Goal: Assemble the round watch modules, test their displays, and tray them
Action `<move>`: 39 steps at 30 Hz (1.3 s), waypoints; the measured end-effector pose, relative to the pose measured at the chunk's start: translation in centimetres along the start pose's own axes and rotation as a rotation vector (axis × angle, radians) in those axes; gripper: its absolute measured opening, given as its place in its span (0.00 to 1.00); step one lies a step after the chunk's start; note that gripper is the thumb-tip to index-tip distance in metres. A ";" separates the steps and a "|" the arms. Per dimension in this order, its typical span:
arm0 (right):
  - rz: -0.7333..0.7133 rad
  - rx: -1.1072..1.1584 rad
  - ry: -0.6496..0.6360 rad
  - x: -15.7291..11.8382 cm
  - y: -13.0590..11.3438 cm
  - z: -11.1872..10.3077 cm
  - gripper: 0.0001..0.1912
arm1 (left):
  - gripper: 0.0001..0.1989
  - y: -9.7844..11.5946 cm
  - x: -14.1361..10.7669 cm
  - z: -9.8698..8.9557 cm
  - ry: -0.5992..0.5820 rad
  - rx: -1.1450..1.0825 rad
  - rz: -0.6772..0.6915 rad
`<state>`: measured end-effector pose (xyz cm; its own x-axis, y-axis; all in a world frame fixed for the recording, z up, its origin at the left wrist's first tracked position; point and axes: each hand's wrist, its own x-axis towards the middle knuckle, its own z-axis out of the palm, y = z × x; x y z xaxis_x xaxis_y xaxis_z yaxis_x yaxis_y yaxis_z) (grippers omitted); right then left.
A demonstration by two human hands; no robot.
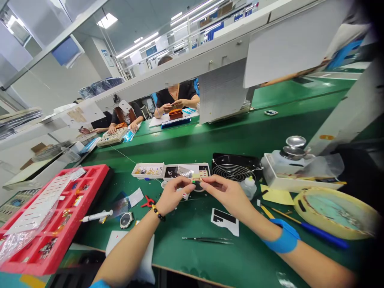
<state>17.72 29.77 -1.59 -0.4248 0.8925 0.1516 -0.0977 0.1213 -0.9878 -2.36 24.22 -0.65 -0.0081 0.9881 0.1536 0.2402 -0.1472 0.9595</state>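
a green worktop (pixel 180 254) fills the lower view, under a slanting white rail (pixel 192 66) and ceiling lights. taking the hands as the clock's centre, a person (pixel 177 96) works across the bench near twelve, another (pixel 127 116) at ten.

the left hand (pixel 172 196) and right hand (pixel 229 196) are both closed in a pinch on one small piece (pixel 196 181), fingertips and thumbs meeting at it above the worktop. the piece is mostly covered by the fingers; only a tan strip and a green spot show, so its shape is hard to tell. the yellow dish (pixel 300 202), between three and four, holds bits too small to make out. the right edge is dark and the left forearm is cut off at the bottom.

slim metal tweezers (pixel 207 240) lie near six, with a flat black-and-white card (pixel 225 220) towards five. a black fan (pixel 234 168) with ringed wire guard sits at two, a squat translucent bottle (pixel 248 188) at three. the red compartment tray (pixel 103 172), between eight and nine, bears crinkled clear plastic; on its near side lie a white syringe (pixel 97 216) and a round watch-like case (pixel 126 220). round beads circle the left wrist, a smooth blue band (pixel 283 236) the right.
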 end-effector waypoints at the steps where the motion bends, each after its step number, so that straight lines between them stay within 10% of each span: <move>1: -0.001 -0.006 -0.003 0.0 0.0 0.0 0.19 | 0.21 0.0 0.0 0.1 0.011 -0.003 0.011; 39: -0.313 -0.281 -0.024 -0.4 0.1 0.0 0.07 | 0.09 0.1 -1.5 1.4 0.219 0.486 0.563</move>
<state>17.84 29.41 -1.75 -0.4349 0.7838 0.4434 0.0229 0.5018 -0.8647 -0.96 22.74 -1.12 0.0620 0.7318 0.6787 0.6634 -0.5383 0.5197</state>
